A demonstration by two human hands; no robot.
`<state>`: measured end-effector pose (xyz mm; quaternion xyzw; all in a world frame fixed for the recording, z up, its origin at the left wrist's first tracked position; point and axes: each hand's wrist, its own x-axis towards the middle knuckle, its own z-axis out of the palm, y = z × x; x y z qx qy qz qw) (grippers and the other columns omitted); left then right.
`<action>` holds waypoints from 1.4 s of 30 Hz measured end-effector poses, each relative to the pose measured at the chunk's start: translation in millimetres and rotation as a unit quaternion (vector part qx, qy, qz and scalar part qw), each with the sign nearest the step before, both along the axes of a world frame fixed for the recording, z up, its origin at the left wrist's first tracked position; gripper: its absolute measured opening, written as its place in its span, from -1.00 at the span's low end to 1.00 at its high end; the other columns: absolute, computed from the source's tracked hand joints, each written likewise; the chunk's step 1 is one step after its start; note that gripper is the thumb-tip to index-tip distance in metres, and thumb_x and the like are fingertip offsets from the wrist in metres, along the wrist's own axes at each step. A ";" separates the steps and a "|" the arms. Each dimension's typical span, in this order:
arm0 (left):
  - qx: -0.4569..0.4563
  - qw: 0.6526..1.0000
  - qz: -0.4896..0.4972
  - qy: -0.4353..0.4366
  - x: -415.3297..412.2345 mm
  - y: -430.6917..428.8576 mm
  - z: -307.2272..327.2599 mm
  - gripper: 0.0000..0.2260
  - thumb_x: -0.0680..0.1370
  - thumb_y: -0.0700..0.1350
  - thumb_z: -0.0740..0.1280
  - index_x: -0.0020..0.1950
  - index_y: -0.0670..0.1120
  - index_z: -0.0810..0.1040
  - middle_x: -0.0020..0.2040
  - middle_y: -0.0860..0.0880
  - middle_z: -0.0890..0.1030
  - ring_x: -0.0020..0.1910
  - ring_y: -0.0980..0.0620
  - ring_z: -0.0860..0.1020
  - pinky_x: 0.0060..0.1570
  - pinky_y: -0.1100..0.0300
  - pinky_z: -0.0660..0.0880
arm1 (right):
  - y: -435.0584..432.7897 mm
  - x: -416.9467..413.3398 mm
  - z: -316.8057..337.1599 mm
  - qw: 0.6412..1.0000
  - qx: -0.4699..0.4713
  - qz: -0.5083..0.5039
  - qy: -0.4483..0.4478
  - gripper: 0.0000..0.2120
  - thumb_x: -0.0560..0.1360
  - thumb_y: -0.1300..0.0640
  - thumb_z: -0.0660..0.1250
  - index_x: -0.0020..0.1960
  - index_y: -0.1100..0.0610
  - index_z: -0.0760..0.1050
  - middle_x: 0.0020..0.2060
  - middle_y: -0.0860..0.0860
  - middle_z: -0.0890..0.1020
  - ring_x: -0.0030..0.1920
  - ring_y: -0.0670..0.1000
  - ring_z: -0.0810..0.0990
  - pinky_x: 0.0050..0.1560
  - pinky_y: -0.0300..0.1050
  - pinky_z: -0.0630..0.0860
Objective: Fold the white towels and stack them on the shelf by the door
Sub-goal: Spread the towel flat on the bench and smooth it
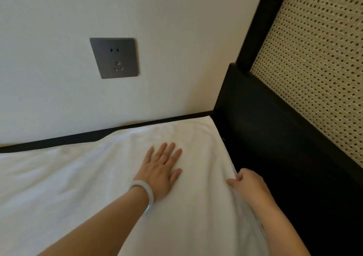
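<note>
A white towel [78, 187] lies spread flat across a dark surface, reaching up to the wall and to the dark frame on the right. My left hand [161, 169] rests flat on it near its far right corner, fingers straight and spread; a pale bangle sits on that wrist. My right hand [248, 185] grips the towel's right edge, thumb on top and fingers curled under the cloth out of sight.
A white wall with a grey power socket [114, 57] rises straight behind the towel. A black wooden frame [275, 138] with a woven cane panel [318, 69] closes off the right side. A thin dark strip [98, 134] of the surface shows along the wall.
</note>
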<state>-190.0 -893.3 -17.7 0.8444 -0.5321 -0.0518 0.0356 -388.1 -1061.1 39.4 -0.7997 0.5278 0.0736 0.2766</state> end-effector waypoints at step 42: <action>-0.128 0.977 0.172 -0.009 -20.8 104.7 -12.9 -0.53 0.67 0.06 -0.03 0.38 -0.09 0.52 0.40 -0.07 0.49 0.37 -0.10 0.47 0.27 -0.05 0.24 | 118.0 196.7 -32.7 0.932 -0.161 0.318 -0.071 -0.36 0.61 -0.18 -0.27 0.62 0.05 -0.08 0.61 0.05 -0.09 0.60 0.03 -0.18 0.55 0.12 -0.29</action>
